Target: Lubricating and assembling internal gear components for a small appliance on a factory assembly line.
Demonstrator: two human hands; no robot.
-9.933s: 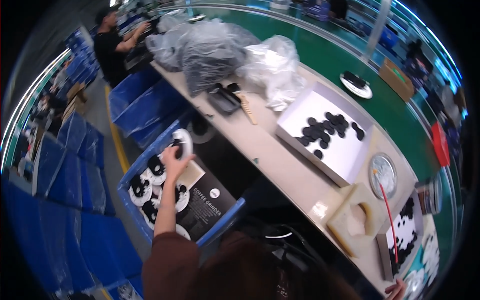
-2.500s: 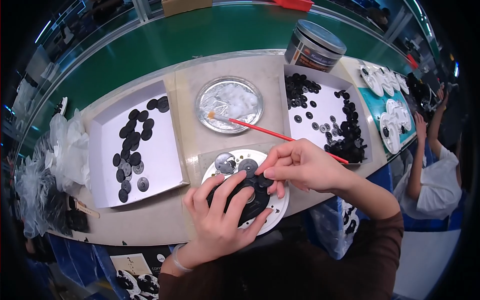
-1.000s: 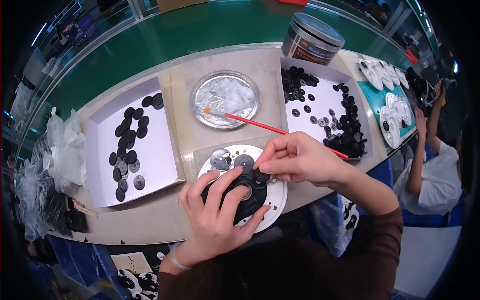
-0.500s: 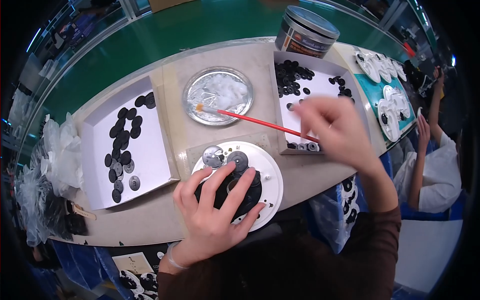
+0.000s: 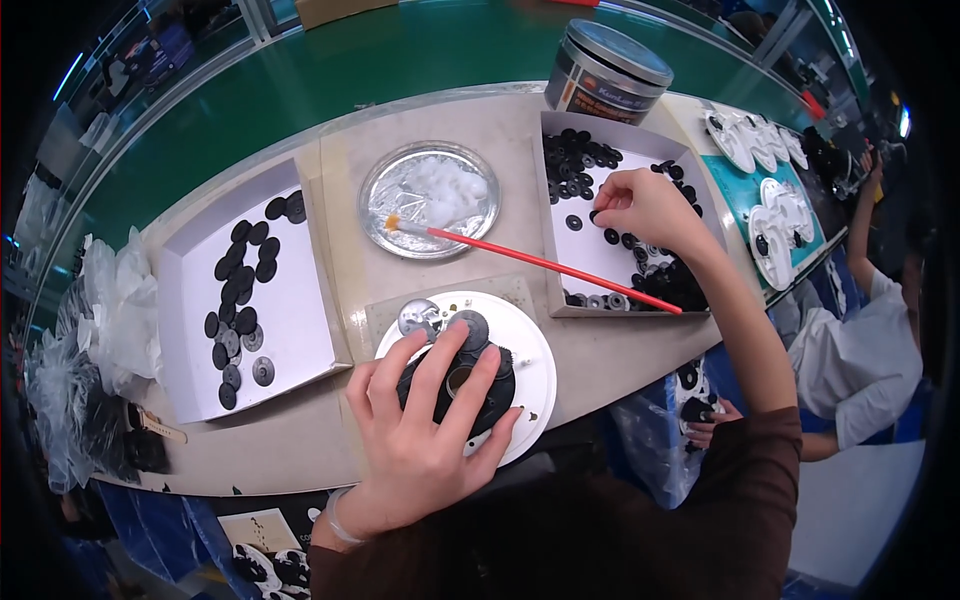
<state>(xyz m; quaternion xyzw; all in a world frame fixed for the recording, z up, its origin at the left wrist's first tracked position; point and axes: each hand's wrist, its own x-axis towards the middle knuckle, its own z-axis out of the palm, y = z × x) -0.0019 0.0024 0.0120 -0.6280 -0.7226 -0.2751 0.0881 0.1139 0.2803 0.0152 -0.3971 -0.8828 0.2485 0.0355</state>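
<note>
My left hand point(image 5: 425, 425) lies over a round black part point(image 5: 490, 410) on a white round base point(image 5: 537, 385), fingers spread across it and thumb by its right side. Under the fingertips sits a dark grey gear point(image 5: 470, 328), with a silvery metal disc point(image 5: 418, 316) beside it. My right hand point(image 5: 645, 208) reaches into the right-hand white box point(image 5: 640, 312), thumb and fingers pinched on a small black gear point(image 5: 595, 215) that shows only in part. Small black and grey gears lie around it. A red-handled brush point(image 5: 550, 265) rests from the metal plate across the box's front rim.
A round metal plate point(image 5: 375, 225) holds white grease point(image 5: 455, 195). Left stands a white box point(image 5: 190, 350) with black and grey discs. A large tin point(image 5: 610, 75) stands behind the right box. White assemblies point(image 5: 775, 235) lie on a green mat point(image 5: 735, 200). Another person point(image 5: 850, 350) works at right.
My right hand has moved up and away from the brush handle's end into the box of small gears, and its fingers have closed. The left hand stays on the black part.
</note>
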